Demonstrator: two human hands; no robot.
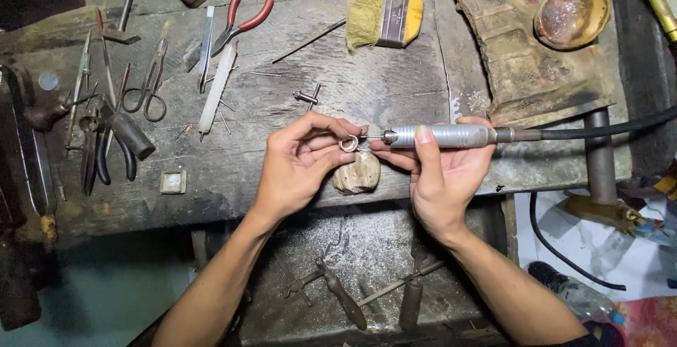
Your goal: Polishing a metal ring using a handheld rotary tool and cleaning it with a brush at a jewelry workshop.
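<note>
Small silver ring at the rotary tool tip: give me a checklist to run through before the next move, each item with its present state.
1. Small silver ring pinched in the left hand fingers: ok.
2. Grey metal rotary handpiece gripped by the right hand: ok.
3. Thin tool bit meets the ring: ok, though the exact contact spot is too small to tell.
4. Hands braced over the rounded wooden bench peg: ok.
5. Black flexible shaft runs free to the right, unkinked where it shows: ok.
6. Bit spinning: cannot tell.
</note>
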